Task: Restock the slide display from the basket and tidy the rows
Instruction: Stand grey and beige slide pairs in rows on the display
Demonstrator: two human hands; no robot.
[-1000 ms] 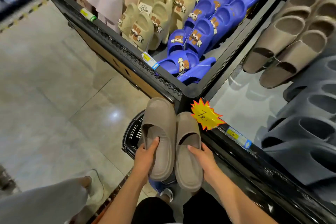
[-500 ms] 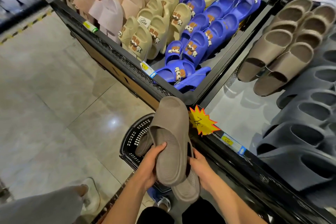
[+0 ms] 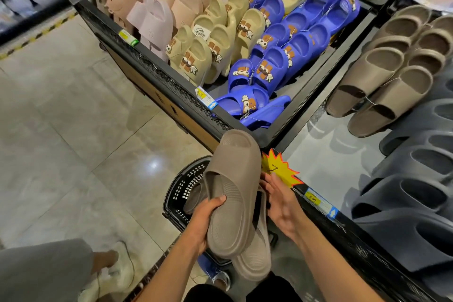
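My left hand grips the stacked brown slides, toes at twelve. My right hand touches their edge, grip unclear, nearer the brown row at two o'clock.

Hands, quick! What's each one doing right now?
Left hand: grips the top tan slide, thumb on its footbed.
Right hand: fingers at the lower tan slide; whether it grips cannot be told.

Both my forearms reach forward; my left hand grips a slide, thumb on top, my right hand beside it, fingers loosely extended.
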